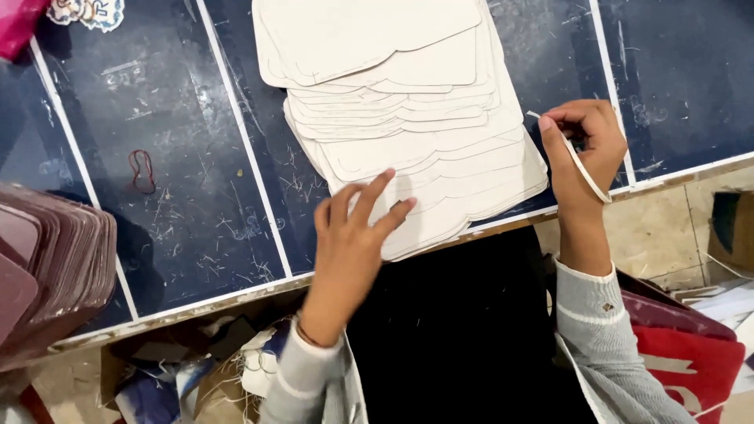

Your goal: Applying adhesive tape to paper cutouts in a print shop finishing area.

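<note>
Hands: left (349, 235) spread flat on cream cutout stack (408, 118); right (585, 145) pinching white strip (577, 161).

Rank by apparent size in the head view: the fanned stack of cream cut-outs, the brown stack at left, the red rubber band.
1. cream cut-outs
2. brown stack, partly cropped
3. red rubber band

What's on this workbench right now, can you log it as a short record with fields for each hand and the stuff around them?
surface: dark blue table with white lines
left hand: fingers spread, resting on fanned stack of cream cut pieces
right hand: pinching a thin white strip
left of stack: red rubber band lying on the table
far left edge: stack of maroon pieces
</note>
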